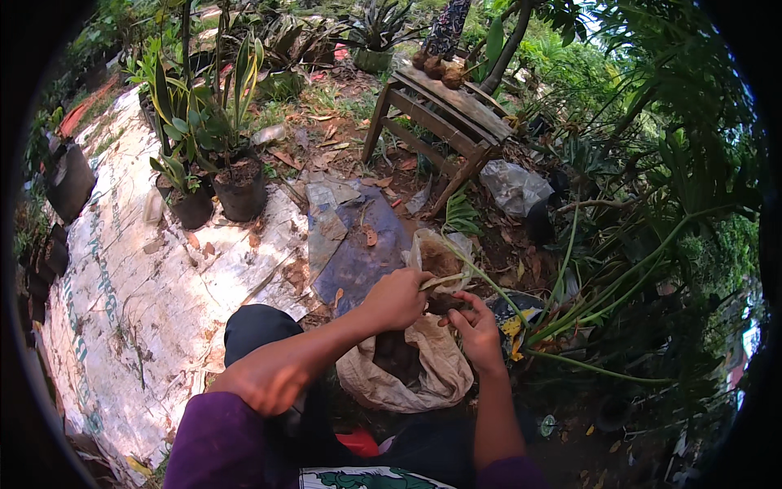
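Observation:
My left hand (397, 298) is closed around the base of a long-stemmed green plant (570, 301), just where the stems meet a dark root clump (444, 303). My right hand (475, 326) cups that root clump from below and the right. The stems arch away to the right into dense foliage. Right under both hands lies an open tan sack (432, 375) with dark soil in it. A clear plastic bag (436, 254) with brown matter sits just beyond my hands.
A white tarp (138, 301) covers the ground at left, with potted plants in black pots (240, 187) standing on it. A wooden bench (444, 114) stands behind, with brown husks on top. A grey plastic bag (513, 186) lies beside it. More black pots (69, 183) line the left edge.

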The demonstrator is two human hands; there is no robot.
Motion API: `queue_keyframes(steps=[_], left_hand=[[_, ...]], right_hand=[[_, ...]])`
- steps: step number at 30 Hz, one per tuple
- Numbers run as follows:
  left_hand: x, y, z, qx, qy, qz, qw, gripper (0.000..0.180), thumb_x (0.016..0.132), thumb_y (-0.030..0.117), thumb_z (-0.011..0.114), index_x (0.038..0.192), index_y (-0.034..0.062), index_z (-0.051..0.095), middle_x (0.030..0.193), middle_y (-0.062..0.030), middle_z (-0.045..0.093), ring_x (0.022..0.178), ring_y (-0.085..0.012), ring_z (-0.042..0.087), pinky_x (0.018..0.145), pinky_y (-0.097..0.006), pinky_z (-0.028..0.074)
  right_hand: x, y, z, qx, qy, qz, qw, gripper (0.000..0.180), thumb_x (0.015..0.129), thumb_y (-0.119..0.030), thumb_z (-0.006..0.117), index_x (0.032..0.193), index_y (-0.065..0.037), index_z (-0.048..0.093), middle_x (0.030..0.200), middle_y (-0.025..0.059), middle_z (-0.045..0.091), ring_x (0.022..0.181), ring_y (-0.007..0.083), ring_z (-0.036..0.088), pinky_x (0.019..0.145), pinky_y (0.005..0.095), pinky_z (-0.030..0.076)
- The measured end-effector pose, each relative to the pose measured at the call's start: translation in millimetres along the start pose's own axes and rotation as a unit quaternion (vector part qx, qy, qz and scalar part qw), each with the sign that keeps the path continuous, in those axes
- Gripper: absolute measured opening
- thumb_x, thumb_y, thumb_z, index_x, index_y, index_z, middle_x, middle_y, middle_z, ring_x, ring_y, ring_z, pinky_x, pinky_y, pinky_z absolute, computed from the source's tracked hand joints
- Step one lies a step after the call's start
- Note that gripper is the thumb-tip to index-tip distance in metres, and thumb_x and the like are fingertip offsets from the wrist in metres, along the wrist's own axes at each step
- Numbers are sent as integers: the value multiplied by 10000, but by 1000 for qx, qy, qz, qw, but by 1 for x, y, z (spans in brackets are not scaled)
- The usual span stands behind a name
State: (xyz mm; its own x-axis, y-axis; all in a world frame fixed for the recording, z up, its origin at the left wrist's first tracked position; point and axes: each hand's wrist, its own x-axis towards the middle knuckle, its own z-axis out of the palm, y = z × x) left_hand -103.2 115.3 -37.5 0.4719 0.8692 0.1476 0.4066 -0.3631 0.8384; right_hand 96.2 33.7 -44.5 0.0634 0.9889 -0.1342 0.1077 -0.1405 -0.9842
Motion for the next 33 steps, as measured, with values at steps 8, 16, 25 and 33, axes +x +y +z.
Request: queue_keyframes(steps=[8,16,25,33], left_hand=[[0,43,6,-249,-140,-39,958,519,1079,437,469,1088,-40,672,721,-26,588,677,-89,498,621,-317,438],[6,71,15,-155,-48,2,987,414,951,359,690,1058,-41,701,812,-64,689,707,-88,561,644,-325,488],[7,121,3,23,-119,117,986,347,932,309,683,1016,-26,711,809,-209,696,702,-299,670,677,-405,504],[-9,66,1,-220,-149,-35,963,342,990,319,644,1067,-9,704,783,-43,670,729,-84,561,661,-314,457]], right_hand=[[-12,-34,-20,193,13,-37,980,331,1007,-70,594,1330,1,576,792,12,622,746,91,566,726,246,467],[-3,-35,-19,105,47,-79,990,273,1057,-239,569,1138,8,656,795,-7,625,714,62,540,670,241,452],[-7,-26,-58,153,-82,-49,984,472,1051,-461,531,950,-17,656,793,-41,604,668,54,505,602,248,415],[-9,-30,-19,235,-159,29,959,536,1062,-501,496,1019,-16,719,883,2,667,745,76,577,654,254,463]])
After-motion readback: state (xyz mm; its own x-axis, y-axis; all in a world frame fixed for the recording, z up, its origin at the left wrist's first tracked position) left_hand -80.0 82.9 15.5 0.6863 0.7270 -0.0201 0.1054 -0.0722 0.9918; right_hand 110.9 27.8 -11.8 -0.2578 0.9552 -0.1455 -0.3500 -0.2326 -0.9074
